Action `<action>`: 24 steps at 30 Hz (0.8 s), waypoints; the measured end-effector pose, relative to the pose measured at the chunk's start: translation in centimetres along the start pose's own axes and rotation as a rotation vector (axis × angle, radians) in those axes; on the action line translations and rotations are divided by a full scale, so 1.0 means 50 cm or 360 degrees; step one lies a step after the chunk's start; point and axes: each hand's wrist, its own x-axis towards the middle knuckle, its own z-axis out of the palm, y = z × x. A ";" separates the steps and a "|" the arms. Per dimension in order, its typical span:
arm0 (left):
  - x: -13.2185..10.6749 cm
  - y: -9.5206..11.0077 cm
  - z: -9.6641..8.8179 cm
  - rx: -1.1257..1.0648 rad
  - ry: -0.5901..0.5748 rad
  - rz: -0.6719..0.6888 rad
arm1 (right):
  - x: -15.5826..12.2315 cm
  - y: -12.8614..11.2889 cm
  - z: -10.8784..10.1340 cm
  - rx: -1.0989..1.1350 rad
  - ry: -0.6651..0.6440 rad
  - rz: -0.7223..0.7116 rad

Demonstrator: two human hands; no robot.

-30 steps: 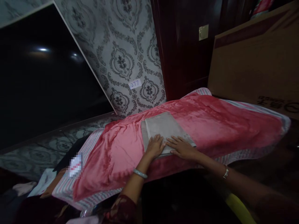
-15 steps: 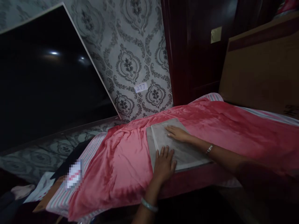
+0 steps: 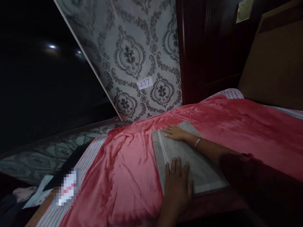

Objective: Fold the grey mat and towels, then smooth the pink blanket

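A folded grey cloth (image 3: 203,171) lies flat on a pink plush blanket (image 3: 132,170), with a pale edge line running along its left part. My left hand (image 3: 177,183) rests palm down on the cloth's near left portion, fingers spread. Farther back, my right hand (image 3: 174,131) lies flat on the cloth near its far edge, fingers stretched toward the pale line. Neither hand grips anything. The underside of the cloth is hidden.
Striped bedding (image 3: 91,154) shows beneath the blanket on the left. A large dark screen (image 3: 47,85) stands at left against patterned wallpaper (image 3: 129,56) bearing a paper label (image 3: 145,83). A brown board-like panel (image 3: 274,63) leans at right by a dark red door (image 3: 210,53).
The view has moved closer. My right hand has slid left across the cloth toward the pale line. My left hand stays flat on the near part.
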 end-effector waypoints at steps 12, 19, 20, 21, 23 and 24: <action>-0.013 0.002 0.011 0.0030 0.0187 -0.0052 | -0.012 -0.024 -0.021 -0.0010 0.0018 0.0080; -0.027 -0.021 0.017 -0.0172 0.0665 -0.0038 | -0.125 -0.159 0.010 0.0013 -0.0077 -0.0377; -0.024 -0.028 0.012 -0.0226 0.0793 -0.0074 | -0.157 -0.183 0.018 0.0056 -0.0082 -0.0471; -0.018 -0.036 0.004 -0.0273 0.0911 -0.0114 | -0.188 -0.204 0.024 0.0121 -0.0096 -0.0562; 0.008 -0.055 -0.020 -0.0338 0.1056 -0.0190 | -0.239 -0.228 0.026 0.0313 -0.0125 -0.0726; 0.028 -0.065 -0.035 -0.0358 0.1049 -0.0210 | -0.256 -0.228 0.020 0.0422 -0.0135 -0.0777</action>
